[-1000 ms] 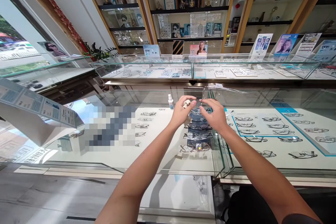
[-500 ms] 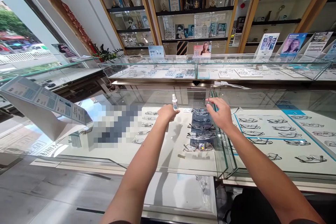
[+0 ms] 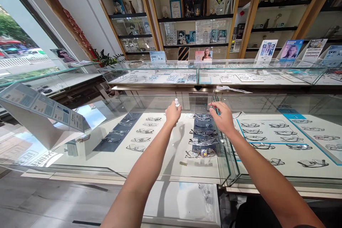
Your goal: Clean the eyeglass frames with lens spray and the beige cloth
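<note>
My left hand (image 3: 173,114) is wrapped round a small white spray bottle (image 3: 176,103) that stands on the glass top of the display counter (image 3: 165,171). My right hand (image 3: 223,117) hovers over the same glass to the right, thumb and fingertips pinched on something small and pale that I cannot make out. Under the glass between my hands lies a dark tray with several pairs of glasses (image 3: 203,133).
A slanted leaflet stand (image 3: 34,114) sits on the counter at left. A second glass case (image 3: 280,139) with several frames adjoins on the right. Another row of glass cases (image 3: 203,73) and wooden wall shelves (image 3: 192,14) stand behind. A clear plastic bag (image 3: 232,89) lies on the far edge.
My hands have parted. The left hand moved left to the spray bottle and closed round it; the right stayed near the counter's seam. The small cloth seen in the left hand is out of sight.
</note>
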The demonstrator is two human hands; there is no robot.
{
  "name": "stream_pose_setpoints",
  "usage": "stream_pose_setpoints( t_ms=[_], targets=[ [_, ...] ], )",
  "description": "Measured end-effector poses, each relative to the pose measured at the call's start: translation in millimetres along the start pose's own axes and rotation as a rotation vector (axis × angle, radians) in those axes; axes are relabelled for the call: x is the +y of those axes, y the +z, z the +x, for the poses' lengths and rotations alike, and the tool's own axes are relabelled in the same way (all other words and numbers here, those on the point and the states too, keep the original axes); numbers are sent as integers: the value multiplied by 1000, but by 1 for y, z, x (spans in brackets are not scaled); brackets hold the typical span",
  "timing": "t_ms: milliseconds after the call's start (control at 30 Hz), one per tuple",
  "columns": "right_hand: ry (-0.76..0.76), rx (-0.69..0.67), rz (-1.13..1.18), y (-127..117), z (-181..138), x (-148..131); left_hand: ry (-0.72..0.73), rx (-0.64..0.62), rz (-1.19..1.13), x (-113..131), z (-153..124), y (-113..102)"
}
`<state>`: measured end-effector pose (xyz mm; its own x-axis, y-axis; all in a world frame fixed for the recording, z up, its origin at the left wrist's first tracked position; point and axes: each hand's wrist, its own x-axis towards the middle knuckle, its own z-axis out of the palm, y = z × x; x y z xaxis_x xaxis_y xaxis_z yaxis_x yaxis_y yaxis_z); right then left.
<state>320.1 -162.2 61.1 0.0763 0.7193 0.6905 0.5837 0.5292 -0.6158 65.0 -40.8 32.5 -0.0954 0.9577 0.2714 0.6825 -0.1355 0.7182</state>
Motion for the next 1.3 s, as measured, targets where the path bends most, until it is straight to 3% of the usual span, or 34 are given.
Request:
stream_pose_setpoints(
  t_ms=[200, 400, 467, 567, 867, 1133, 1300],
  targets=[
    [41, -25, 136, -2, 2, -1, 184, -111, -381, 31, -16, -2],
    [78, -75, 245, -3, 4, -6, 64, -507, -1220, 67, -48, -17],
    [107, -105, 287, -3, 4, -8, 32, -619, -1326, 75, -56, -24],
    [155, -146, 375, -4, 4, -9, 20, -712, -1280, 80, -63, -34],
    [184, -220, 515, -8, 6, -14, 22, -743, -1070, 82, -65, -36],
    [241, -408, 657, -9, 5, -22, 295, -470, -788, 71, -63, -17],
    [230, -488, 659, -6, 2, -23, 285, -454, -698, 74, -68, -17]
  ],
)
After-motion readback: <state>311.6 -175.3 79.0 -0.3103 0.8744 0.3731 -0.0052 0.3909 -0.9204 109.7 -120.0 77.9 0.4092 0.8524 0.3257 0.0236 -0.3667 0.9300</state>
